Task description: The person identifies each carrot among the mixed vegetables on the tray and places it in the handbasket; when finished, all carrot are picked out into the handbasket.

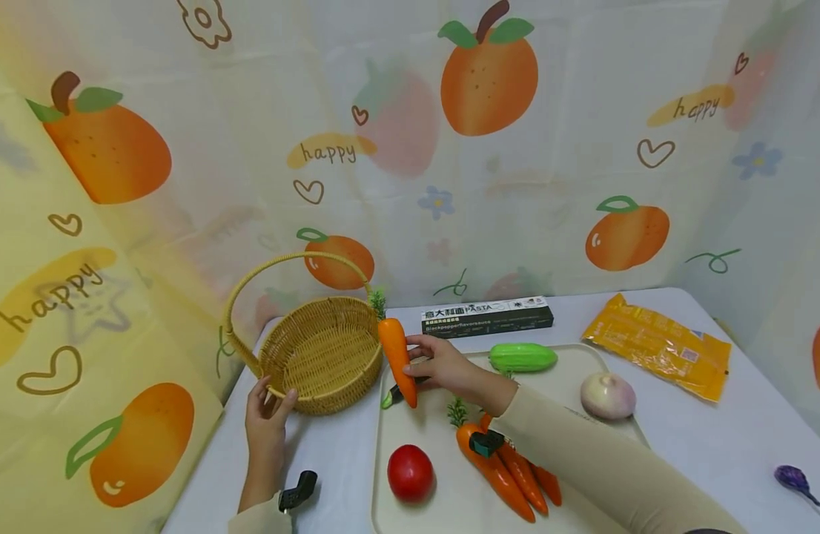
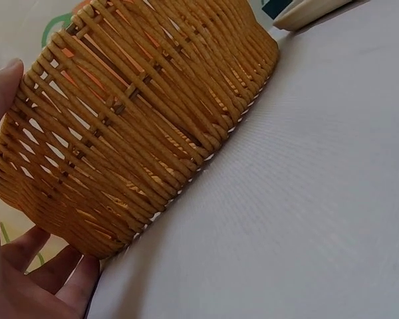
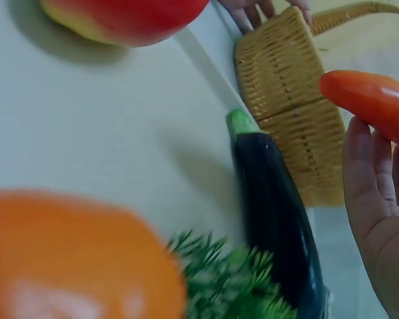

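My left hand point(image 1: 266, 423) grips the near left side of a yellow-brown wicker basket point(image 1: 343, 399) with an arched handle. In the left wrist view, the thumb lies at the basket's rim and the fingertips touch its woven wall point(image 2: 139, 126). Between thumb and fingers, my right hand point(image 1: 446, 367) holds an orange carrot point(image 1: 394, 348) with a green top, tip downward, just right of the basket's rim. Below it, a dark eggplant point(image 3: 269, 186) lies along the edge of a cream tray point(image 1: 410, 424). No items show inside the basket.
On the tray are a red round fruit point(image 1: 411, 473), several carrots point(image 1: 493, 471), a green cucumber-like vegetable point(image 1: 523, 357) and a purple-white onion point(image 1: 607, 395). Behind stands a pasta box point(image 1: 486, 317). An orange packet point(image 1: 660, 347) and a purple-headed utensil point(image 1: 792, 478) lie to the right.
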`<state>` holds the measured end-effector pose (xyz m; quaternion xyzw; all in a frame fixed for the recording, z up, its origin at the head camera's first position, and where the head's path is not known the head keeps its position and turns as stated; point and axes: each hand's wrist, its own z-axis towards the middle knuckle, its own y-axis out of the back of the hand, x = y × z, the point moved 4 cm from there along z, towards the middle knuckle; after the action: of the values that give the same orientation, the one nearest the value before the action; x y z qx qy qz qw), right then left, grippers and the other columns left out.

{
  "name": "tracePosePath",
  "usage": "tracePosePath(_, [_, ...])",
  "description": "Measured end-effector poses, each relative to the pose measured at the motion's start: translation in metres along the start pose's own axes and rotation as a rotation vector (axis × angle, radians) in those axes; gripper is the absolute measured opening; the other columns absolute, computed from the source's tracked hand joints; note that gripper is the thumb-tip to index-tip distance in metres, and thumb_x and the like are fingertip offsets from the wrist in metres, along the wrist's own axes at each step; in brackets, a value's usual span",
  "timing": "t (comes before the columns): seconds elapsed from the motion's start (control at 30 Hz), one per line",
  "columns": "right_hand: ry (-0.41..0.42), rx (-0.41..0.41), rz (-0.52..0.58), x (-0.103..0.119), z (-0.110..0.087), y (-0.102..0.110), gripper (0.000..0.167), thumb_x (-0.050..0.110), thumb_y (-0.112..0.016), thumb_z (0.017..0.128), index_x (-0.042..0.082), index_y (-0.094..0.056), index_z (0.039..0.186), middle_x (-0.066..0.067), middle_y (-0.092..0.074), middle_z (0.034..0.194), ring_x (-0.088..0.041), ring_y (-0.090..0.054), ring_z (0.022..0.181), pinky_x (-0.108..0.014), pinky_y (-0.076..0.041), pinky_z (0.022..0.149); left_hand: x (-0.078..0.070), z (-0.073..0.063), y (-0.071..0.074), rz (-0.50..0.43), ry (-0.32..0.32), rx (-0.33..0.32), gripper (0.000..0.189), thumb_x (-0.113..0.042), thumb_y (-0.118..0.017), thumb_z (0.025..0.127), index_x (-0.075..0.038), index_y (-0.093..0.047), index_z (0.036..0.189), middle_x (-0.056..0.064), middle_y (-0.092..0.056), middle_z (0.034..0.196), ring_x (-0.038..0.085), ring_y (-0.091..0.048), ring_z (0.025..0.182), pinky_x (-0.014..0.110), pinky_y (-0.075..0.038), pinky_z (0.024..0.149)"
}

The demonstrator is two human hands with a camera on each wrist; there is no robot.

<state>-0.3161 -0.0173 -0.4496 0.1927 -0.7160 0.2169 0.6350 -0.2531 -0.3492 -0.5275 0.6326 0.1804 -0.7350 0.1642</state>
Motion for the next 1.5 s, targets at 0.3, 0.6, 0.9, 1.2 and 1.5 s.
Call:
tracePosePath(0.3, [-0.056, 0.136, 0.004, 0.006, 0.028, -0.033, 0.049, 0.008, -0.066, 0.093, 0.005, -0.049, 0.139, -0.013, -0.059, 0.117, -0.028, -0.064, 0.097, -0.044, -0.055, 0.077, -0.001, -0.001, 0.004, 0.031, -0.012, -0.027, 0.058, -0.016, -0.067, 0.094, -0.005, -0.039, 0.143, 0.011, -0.031, 0.153, 0.033, -0.033, 0.135, 0.013, -0.041, 0.087])
tracePosePath(0.6, [-0.033, 0.139, -0.024, 0.02, 0.06, -0.068, 0.045, 0.008, -0.067, 0.092, 0.007, -0.053, 0.135, -0.01, -0.06, 0.112, -0.025, -0.063, 0.095, -0.043, -0.056, 0.076, 0.002, 0.002, 0.001, 0.024, 0.0, -0.018, 0.062, -0.019, -0.07, 0.092, -0.008, -0.04, 0.144, 0.009, -0.032, 0.152, 0.032, -0.034, 0.135, 0.013, -0.042, 0.087])
tracePosePath(0.9, [-0.05, 0.026, 0.053, 0.017, 0.101, -0.098, 0.046, 0.004, -0.07, 0.089, 0.008, -0.055, 0.132, -0.008, -0.06, 0.104, -0.025, -0.064, 0.091, -0.048, -0.055, 0.077, 0.001, 0.001, -0.002, 0.018, -0.01, -0.016, 0.06, -0.018, -0.068, 0.093, -0.006, -0.039, 0.144, 0.011, -0.033, 0.153, 0.032, -0.034, 0.134, 0.014, -0.042, 0.09])
tracePosePath(1.2, [-0.022, -0.069, 0.046, 0.015, 0.125, -0.113, 0.045, 0.001, -0.069, 0.089, 0.008, -0.055, 0.131, -0.007, -0.06, 0.102, -0.025, -0.063, 0.089, -0.051, -0.053, 0.079, -0.005, -0.001, 0.0, 0.008, 0.027, -0.018, 0.058, -0.012, -0.067, 0.093, -0.003, -0.039, 0.144, 0.012, -0.031, 0.154, 0.033, -0.032, 0.135, 0.016, -0.041, 0.092])
tracePosePath(1.5, [-0.051, -0.138, -0.07, 0.007, 0.131, -0.121, 0.046, -0.001, -0.07, 0.087, 0.008, -0.055, 0.13, -0.007, -0.056, 0.096, -0.022, -0.06, 0.084, -0.047, -0.054, 0.078, -0.018, -0.007, -0.003, 0.009, 0.03, -0.013, 0.06, -0.015, -0.068, 0.093, -0.002, -0.038, 0.144, 0.013, -0.031, 0.153, 0.034, -0.032, 0.136, 0.017, -0.042, 0.093])
